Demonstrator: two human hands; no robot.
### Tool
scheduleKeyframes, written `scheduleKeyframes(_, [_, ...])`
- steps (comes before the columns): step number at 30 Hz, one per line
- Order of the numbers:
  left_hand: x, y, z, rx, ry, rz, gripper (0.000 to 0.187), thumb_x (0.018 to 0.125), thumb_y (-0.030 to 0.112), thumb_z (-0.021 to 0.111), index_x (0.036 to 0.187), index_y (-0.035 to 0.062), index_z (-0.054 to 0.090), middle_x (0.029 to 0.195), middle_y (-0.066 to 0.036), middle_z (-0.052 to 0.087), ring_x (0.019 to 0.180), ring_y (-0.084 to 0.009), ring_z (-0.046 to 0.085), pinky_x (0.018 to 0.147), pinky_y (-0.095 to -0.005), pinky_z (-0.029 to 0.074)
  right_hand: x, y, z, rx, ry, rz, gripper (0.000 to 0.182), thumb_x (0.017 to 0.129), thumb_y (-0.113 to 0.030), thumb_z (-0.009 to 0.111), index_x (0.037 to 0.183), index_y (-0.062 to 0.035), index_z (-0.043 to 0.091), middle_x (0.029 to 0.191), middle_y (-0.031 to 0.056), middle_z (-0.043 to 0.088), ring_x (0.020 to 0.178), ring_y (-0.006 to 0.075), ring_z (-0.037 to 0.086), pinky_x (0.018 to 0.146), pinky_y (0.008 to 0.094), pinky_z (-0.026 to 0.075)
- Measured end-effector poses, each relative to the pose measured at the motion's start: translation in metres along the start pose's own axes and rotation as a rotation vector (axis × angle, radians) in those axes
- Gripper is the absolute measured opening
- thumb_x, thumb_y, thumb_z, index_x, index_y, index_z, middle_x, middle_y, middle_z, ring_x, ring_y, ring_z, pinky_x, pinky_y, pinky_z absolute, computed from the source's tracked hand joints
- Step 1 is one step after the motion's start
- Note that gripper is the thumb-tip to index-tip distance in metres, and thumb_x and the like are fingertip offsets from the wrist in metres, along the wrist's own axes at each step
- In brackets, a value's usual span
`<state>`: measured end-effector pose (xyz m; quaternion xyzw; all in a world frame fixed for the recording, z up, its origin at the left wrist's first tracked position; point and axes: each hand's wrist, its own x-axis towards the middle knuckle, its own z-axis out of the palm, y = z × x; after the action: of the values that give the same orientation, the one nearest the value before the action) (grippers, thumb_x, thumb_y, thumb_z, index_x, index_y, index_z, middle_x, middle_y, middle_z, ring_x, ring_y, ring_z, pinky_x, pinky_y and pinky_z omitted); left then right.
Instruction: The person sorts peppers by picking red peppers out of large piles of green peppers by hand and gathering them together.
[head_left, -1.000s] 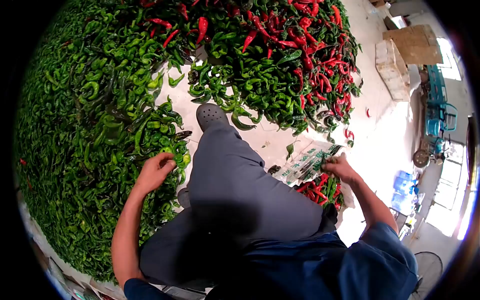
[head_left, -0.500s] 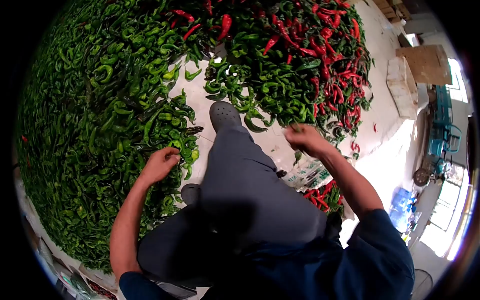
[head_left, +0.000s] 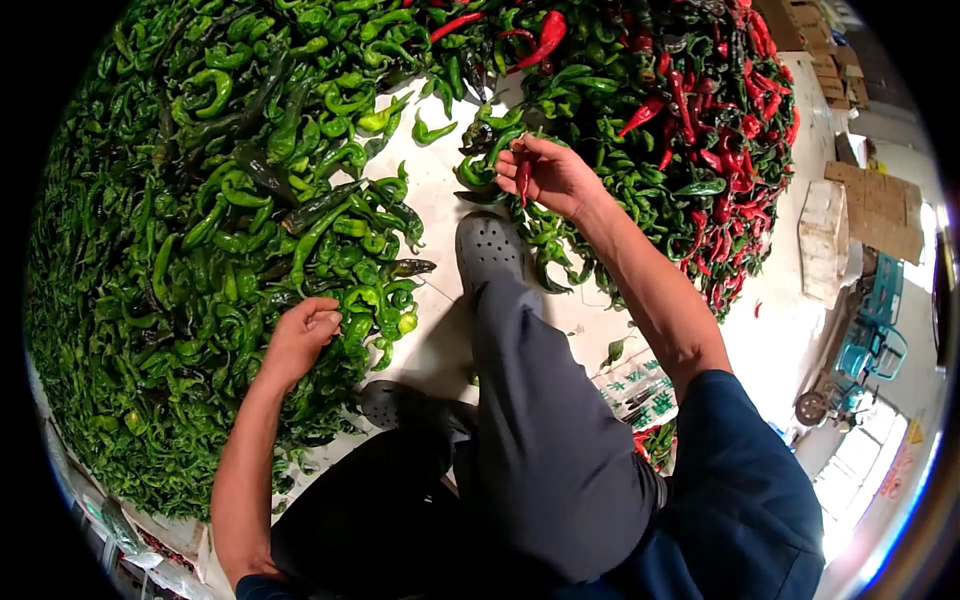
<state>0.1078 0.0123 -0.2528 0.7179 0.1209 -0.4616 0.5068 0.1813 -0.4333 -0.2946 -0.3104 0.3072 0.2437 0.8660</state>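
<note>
My right hand [head_left: 557, 177] is above the near edge of the pepper pile, its fingers curled round a small dark red chili pepper [head_left: 523, 182] that hangs point down. Just beyond it are green peppers [head_left: 480, 172] on the pale floor. Over the left-hand heap of green peppers [head_left: 235, 240], my left hand [head_left: 303, 340] is closed, thumb against curled fingers; whatever it may hold is hidden. Bright green peppers [head_left: 365, 300] lie right beside its fingertips.
Red peppers [head_left: 735, 165] cover the right side of the pile. A printed white sack [head_left: 640, 392] with red peppers near it lies by my right leg. My grey clog [head_left: 490, 250] stands on pale floor between the heaps. Cardboard boxes [head_left: 880, 210] and a teal cart [head_left: 868, 330] are at right.
My right hand has moved from near the sack up and left to the pile's edge, and a red chili pepper now shows in it. My left hand has shifted slightly down and left.
</note>
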Motion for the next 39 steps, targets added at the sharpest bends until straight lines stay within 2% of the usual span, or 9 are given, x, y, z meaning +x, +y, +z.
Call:
scheduleKeyframes(5, [0.019, -0.011, 0.011, 0.001, -0.075, -0.008, 0.034, 0.093, 0.022, 0.063, 0.119, -0.0001, 0.06, 0.097, -0.003, 0.067, 0.086, -0.0115, 0.063, 0.074, -0.0275, 0.049, 0.033, -0.009, -0.032, -0.718, 0.513, -0.212, 0.012, 0.081, -0.009, 0.07, 0.083, 0.0001, 0.062, 0.059, 0.005, 0.055, 0.045, 0.0175, 0.052, 0.04, 0.0345, 0.038])
scheduleKeyframes(9, [0.028, -0.024, 0.018, 0.109, -0.065, 0.117, 0.035, 0.092, 0.022, 0.065, 0.117, -0.0018, 0.06, 0.091, -0.004, 0.067, 0.081, -0.011, 0.061, 0.071, -0.0272, 0.05, 0.063, -0.008, -0.004, -1.26, 0.625, -0.213, 0.028, 0.075, -0.022, 0.078, 0.07, 0.002, 0.064, 0.063, 0.011, 0.062, 0.046, 0.0162, 0.056, 0.044, 0.0335, 0.044])
scheduleKeyframes(11, [0.027, -0.026, 0.018, 0.12, -0.068, 0.117, 0.034, 0.092, 0.021, 0.064, 0.117, -0.0018, 0.06, 0.09, -0.003, 0.067, 0.079, -0.0105, 0.06, 0.07, -0.0269, 0.05, 0.079, 0.004, 0.004, -1.597, 0.722, -0.211, 0.036, 0.07, -0.027, 0.08, 0.077, 0.0059, 0.067, 0.083, 0.0235, 0.07, 0.074, 0.033, 0.07, 0.068, 0.0411, 0.054])
scheduleKeyframes(13, [0.024, -0.025, 0.018, 0.118, -0.066, 0.114, 0.034, 0.092, 0.021, 0.064, 0.117, -0.0019, 0.06, 0.088, -0.003, 0.066, 0.078, -0.0101, 0.059, 0.069, -0.0268, 0.049, 0.099, 0.016, -0.008, -1.517, 0.843, -0.205, 0.042, 0.069, -0.027, 0.079, 0.087, 0.008, 0.064, 0.088, 0.0265, 0.069, 0.086, 0.0403, 0.068, 0.08, 0.0443, 0.053])
scheduleKeyframes(17, [0.022, -0.024, 0.015, 0.094, -0.034, 0.097, 0.036, 0.091, 0.023, 0.064, 0.117, -0.0022, 0.06, 0.088, -0.003, 0.066, 0.078, -0.0099, 0.059, 0.069, -0.0267, 0.049, 0.096, 0.032, -0.032, -1.05, 0.745, -0.393, 0.026, 0.076, -0.016, 0.074, 0.09, 0.0021, 0.061, 0.08, 0.0153, 0.066, 0.065, 0.0278, 0.064, 0.058, 0.0374, 0.05])
scheduleKeyframes(21, [0.019, -0.019, 0.012, -0.02, -0.04, -0.024, 0.038, 0.091, 0.025, 0.064, 0.118, -0.0016, 0.06, 0.092, -0.003, 0.065, 0.081, -0.0107, 0.06, 0.072, -0.0264, 0.049, 0.004, 0.002, 0.0, -0.162, 0.419, -0.198, 0.013, 0.083, -0.002, 0.068, 0.083, -0.0084, 0.057, 0.069, -0.0013, 0.052, 0.05, 0.0065, 0.043, 0.041, 0.0224, 0.03])
scheduleKeyframes(25, [0.013, -0.004, 0.02, -0.034, -0.04, -0.035, 0.036, 0.094, 0.023, 0.06, 0.121, -0.0007, 0.058, 0.098, -0.004, 0.067, 0.085, -0.0131, 0.063, 0.075, -0.0276, 0.05, -0.087, -0.019, -0.009, -0.094, 0.253, -0.187, 0.02, 0.086, -0.005, 0.069, 0.095, -0.01, 0.052, 0.068, -0.0023, 0.049, 0.05, 0.0079, 0.043, 0.045, 0.024, 0.034])
scheduleKeyframes(33, [-0.01, 0.035, 0.043, 0.171, -0.078, 0.041, 0.035, 0.095, 0.022, 0.059, 0.122, -0.0013, 0.057, 0.103, -0.006, 0.067, 0.091, -0.0152, 0.064, 0.078, -0.0301, 0.05, -0.345, 0.022, -0.079, -1.248, 0.507, 0.121, 0.019, 0.077, -0.006, 0.071, 0.096, -0.0068, 0.068, 0.066, -0.004, 0.055, 0.054, 0.0065, 0.042, 0.048, 0.0238, 0.032])
scheduleKeyframes(39, [-0.019, 0.026, 0.041, 0.197, -0.059, 0.032, 0.033, 0.094, 0.021, 0.06, 0.118, -0.0018, 0.06, 0.095, -0.005, 0.066, 0.083, -0.0127, 0.061, 0.073, -0.0285, 0.049, -0.548, 0.129, -0.18, -1.205, 0.594, 0.421, 0.023, 0.074, -0.009, 0.073, 0.097, -0.0038, 0.07, 0.078, 0.0011, 0.065, 0.068, 0.0118, 0.057, 0.064, 0.028, 0.049])
